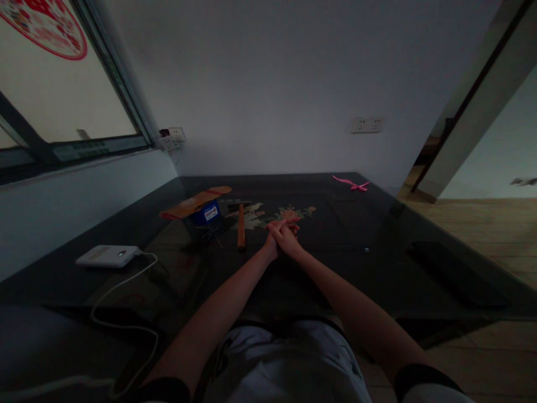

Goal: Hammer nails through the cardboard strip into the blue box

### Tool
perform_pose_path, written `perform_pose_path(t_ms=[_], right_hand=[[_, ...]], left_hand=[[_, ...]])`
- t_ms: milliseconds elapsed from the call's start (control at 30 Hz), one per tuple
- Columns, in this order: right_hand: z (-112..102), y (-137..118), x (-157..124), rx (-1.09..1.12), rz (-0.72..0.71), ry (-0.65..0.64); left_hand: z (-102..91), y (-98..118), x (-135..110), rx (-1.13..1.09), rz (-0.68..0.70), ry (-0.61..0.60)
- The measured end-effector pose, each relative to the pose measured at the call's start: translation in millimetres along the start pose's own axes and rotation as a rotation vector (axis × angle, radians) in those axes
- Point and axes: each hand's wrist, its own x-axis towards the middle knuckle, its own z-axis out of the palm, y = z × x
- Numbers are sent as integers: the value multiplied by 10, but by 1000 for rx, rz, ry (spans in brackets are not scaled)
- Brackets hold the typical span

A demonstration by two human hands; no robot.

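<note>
My two hands meet over the middle of the dark glass table [344,252]. My left hand [272,239] and my right hand [288,237] are pressed together with their fingers closed, and a thin pinkish bit shows at the fingertips. The dim light hides what it is. Just left of the hands lies a hammer [241,226] with a wooden handle. Further left stands a small blue box [208,214], with small nails [213,234] loose in front of it.
A flat orange wooden piece [195,202] rests on the blue box. A white power bank [107,256] with a white cable [121,313] lies at the left. A pink ribbon [352,183] is at the far edge and a dark flat object [457,271] at the right.
</note>
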Motion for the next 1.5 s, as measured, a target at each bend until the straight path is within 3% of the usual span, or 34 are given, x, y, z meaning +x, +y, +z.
perform_pose_path(t_ms=[1500], right_hand=[[17,25,10,34,12,-5]], left_hand=[[1,7,-2,50,-7,2]])
